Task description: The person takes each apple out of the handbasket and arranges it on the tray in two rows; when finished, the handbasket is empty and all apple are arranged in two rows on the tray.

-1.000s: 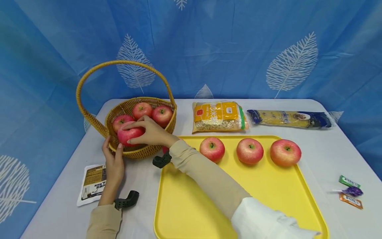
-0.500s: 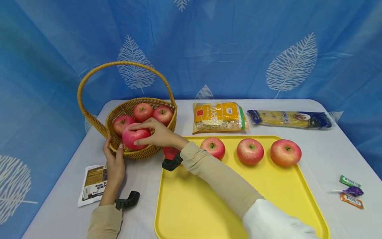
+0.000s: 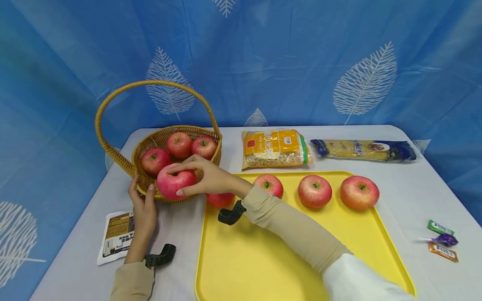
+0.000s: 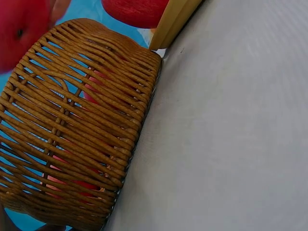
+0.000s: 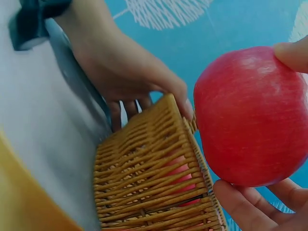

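Observation:
My right hand [image 3: 178,180] grips a red apple [image 3: 169,186] and holds it above the front rim of a wicker basket [image 3: 211,161]. In the right wrist view the apple [image 5: 250,115] fills the right side, with fingers [image 5: 255,202] under it. My left hand [image 3: 142,196] holds the basket's near wall, thumb on the rim, and it also shows as the left hand [image 5: 125,82] behind the weave. Three red apples [image 3: 178,144] lie in the basket. Several more apples [image 3: 314,191] sit in a row on the yellow tray [image 3: 263,259]. One apple [image 3: 220,200] is partly hidden behind my wrist.
A yellow grain packet [image 3: 275,147] and a long pasta packet [image 3: 363,149] lie behind the tray. There is a small sachet [image 3: 116,234] at the front left, and candies [image 3: 442,240] lie at the right edge. A blue curtain hangs behind the table. The left wrist view shows the basket wall [image 4: 82,139].
My right hand has lifted the apple out of the basket and carried it right and forward over the rim. The left hand has stayed on the basket.

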A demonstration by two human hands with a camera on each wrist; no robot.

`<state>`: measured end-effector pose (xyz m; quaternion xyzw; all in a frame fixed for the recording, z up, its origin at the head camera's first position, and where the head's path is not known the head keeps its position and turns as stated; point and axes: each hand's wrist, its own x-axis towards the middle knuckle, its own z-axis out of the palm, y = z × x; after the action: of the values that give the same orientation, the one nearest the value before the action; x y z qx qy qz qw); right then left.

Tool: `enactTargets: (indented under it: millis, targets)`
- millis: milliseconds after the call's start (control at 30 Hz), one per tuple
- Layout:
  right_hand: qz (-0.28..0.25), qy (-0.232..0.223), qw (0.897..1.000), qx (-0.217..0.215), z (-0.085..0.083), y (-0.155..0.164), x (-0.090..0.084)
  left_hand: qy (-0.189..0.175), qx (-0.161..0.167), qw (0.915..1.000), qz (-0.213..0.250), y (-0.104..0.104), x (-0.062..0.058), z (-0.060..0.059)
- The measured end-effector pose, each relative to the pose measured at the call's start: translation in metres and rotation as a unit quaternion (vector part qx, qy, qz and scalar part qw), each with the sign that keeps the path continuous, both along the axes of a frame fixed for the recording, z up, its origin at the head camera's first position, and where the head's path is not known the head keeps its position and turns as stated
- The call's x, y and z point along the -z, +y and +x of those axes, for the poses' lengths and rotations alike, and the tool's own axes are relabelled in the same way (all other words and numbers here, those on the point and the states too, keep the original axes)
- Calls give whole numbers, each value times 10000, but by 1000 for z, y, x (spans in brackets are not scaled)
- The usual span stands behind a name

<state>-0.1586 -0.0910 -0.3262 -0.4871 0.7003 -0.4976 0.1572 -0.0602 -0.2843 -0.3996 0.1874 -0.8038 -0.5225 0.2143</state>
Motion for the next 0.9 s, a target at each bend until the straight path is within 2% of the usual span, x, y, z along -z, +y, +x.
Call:
enactTargets:
  millis: [167,367,533,700,900]
  targets:
    - [283,128,9995,-47,11,21,-4,66,67,10000,-15,2,-1,0]
    - [461,200,9984,-258,24,50,-3,-51,135,9999,-50,3,-3,0]
    - [611,621,9957,-328,39,75,8,-13,124,9999,-54,3,-2,1]
    - [869,509,9945,-287,57,97,21,-107,110,9999,-35,3,-3,2]
    - [671,543,9953,-433,72,109,38,-121,31,9999,-25,1,-4,3]
